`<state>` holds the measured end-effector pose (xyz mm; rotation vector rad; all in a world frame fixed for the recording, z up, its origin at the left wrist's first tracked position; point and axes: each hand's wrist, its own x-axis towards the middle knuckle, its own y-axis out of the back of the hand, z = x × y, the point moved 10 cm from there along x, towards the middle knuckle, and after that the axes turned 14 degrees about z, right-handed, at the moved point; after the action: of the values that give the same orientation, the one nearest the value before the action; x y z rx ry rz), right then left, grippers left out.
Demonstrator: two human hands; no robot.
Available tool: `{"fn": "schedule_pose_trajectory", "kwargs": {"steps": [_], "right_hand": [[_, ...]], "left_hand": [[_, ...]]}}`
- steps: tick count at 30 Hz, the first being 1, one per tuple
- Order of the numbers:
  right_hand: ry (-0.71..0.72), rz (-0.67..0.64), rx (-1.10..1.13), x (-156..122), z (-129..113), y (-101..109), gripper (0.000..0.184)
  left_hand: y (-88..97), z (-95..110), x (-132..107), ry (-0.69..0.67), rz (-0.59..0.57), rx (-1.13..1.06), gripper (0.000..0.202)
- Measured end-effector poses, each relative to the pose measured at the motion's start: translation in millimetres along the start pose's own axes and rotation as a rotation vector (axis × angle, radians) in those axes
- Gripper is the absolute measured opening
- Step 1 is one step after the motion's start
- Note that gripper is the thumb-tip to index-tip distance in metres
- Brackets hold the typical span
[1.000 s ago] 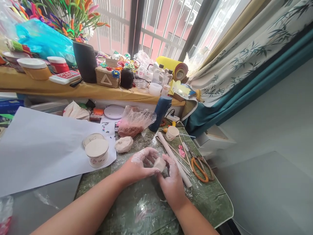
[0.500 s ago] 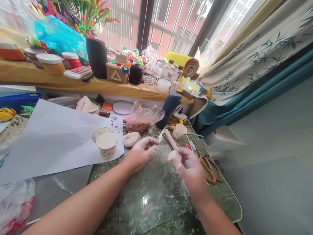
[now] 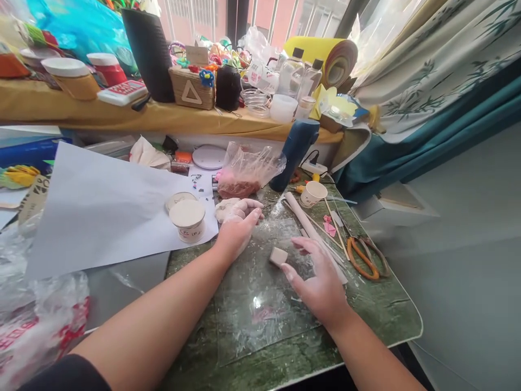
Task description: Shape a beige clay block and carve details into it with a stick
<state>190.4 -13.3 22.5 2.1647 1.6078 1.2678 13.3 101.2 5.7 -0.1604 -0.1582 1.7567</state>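
Note:
A small pale clay block (image 3: 279, 256) lies on a clear plastic sheet (image 3: 252, 304) over the green table. My right hand (image 3: 319, 279), dusted white, hovers open just right of the block with its fingers spread, holding nothing. My left hand (image 3: 238, 225) reaches forward, and its fingertips rest on a larger pale clay lump (image 3: 224, 208) at the edge of the white paper (image 3: 101, 206). I cannot tell if it grips the lump. A white rolling rod (image 3: 309, 228) lies diagonally beside my right hand.
Orange-handled scissors (image 3: 362, 258) and thin sticks lie at the right. A paper cup (image 3: 313, 194), a blue bottle (image 3: 295, 152) and a plastic bag with pink material (image 3: 246, 174) stand behind. A lidded tub (image 3: 188, 220) sits on the paper. A cluttered shelf runs along the window.
Both hands held the clay block together; they parted, and the block now lies on the sheet. My left hand moved forward to the clay lump, and my right hand opened. The view tilted down.

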Motion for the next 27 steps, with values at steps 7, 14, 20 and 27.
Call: {"fn": "schedule_pose_trajectory", "kwargs": {"steps": [7,14,20,27], "right_hand": [[-0.168,-0.121,0.095,12,1,-19,0.034],[-0.302,0.219,0.448,31,-10,28,0.039],[-0.137,-0.142,0.084,2,-2,-12,0.050],[0.019,-0.131,0.008,0,-21,-31,0.051]], "left_hand": [[-2.0,0,-1,0.013,-0.026,-0.025,0.014],[-4.7,0,-2,0.010,-0.048,-0.017,0.013],[-4.2,0,-4,0.018,-0.045,0.002,0.012],[-3.8,2,-4,-0.001,-0.047,0.028,0.011]]}}
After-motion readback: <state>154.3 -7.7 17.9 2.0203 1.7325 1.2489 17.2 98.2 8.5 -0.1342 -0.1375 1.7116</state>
